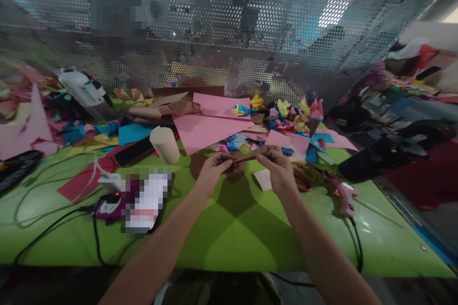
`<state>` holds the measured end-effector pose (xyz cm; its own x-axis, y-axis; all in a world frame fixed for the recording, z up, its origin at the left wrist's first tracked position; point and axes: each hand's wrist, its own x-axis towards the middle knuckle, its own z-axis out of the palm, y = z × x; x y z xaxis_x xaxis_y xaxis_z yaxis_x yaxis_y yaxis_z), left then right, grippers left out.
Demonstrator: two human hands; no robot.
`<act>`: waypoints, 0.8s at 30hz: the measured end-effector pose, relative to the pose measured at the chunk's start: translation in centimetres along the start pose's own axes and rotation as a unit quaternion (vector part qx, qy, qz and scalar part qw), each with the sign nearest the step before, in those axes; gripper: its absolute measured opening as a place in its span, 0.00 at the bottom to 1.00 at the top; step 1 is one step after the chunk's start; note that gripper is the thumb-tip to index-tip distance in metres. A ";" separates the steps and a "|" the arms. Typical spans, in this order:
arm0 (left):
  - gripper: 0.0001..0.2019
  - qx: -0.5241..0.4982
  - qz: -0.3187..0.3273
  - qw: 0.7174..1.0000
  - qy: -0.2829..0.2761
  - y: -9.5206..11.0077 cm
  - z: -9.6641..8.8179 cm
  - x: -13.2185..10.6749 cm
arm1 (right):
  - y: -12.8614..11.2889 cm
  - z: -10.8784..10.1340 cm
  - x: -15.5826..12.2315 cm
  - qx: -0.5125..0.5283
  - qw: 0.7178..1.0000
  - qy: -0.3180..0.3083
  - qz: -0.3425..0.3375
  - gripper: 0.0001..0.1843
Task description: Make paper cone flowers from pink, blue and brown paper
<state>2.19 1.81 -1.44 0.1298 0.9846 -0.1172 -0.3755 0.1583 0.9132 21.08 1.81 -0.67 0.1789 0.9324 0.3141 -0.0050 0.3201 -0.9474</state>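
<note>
Both my hands are raised over the middle of the green table [236, 243]. My left hand [216, 167] pinches one end of a thin strip of brown paper [246, 157]. The other end is between the thumb and fingers of my right hand [275, 164]. The strip runs nearly level from one hand to the other. Beside my right hand lies a small cream piece of paper [263, 180]. Scissors with orange and yellow handles [303, 176] lie just right of that hand, partly hidden by it.
A pink glue gun [347, 198] with a cord lies at right. At left are a phone [150, 202], a purple power strip [109, 207], cables and a cardboard roll [164, 144]. Pink paper [214, 128] and coloured scraps cover the back, before a perforated metal panel [229, 33].
</note>
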 end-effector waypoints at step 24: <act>0.09 0.272 0.092 0.953 -0.100 0.1 -0.7 0.2 | 0.5 -0.1 0.1 -0.066 0.997 0.020 -0.040 0.18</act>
<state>1.57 2.08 -1.60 0.3004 0.9494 0.0913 0.1147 -0.1310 0.9847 21.19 2.04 -1.15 0.2126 0.8969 0.3878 0.1388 0.3651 -0.9206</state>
